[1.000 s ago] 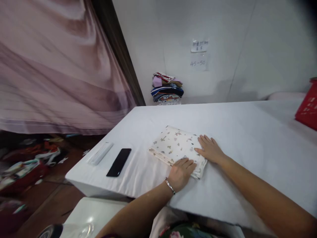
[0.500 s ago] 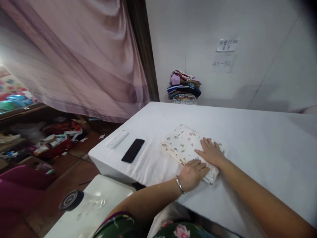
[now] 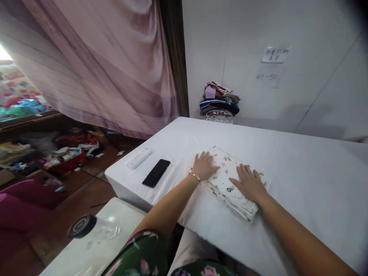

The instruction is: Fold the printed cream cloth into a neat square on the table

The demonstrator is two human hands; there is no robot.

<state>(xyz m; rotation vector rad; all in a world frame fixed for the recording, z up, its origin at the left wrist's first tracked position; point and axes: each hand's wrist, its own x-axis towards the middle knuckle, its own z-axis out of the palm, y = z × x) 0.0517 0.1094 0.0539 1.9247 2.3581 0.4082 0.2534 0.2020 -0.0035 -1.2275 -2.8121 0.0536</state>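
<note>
A folded white cloth [image 3: 227,188] with a small printed pattern lies flat on the white-covered table [image 3: 304,184], its layered edge facing me. My left hand [image 3: 203,166], with a bracelet at the wrist, rests on the cloth's left end, fingers stretched out. On the right part of the cloth lies my right hand [image 3: 249,184], palm down with its fingers spread. Neither hand grips anything. To the left of the cloth is a black phone [image 3: 156,173], and beyond it a white oblong object [image 3: 138,158].
Folded fabrics [image 3: 219,102] are stacked by the wall behind the table. A pink curtain [image 3: 129,69] hangs at the left. Below it, a white stool-like surface [image 3: 66,258] carries a clear jar with a black lid [image 3: 82,226]. Clutter [image 3: 67,159] covers the floor.
My left hand has moved from the cloth's near edge to its left end. The right hand stays on the right part. The view has shifted slightly.
</note>
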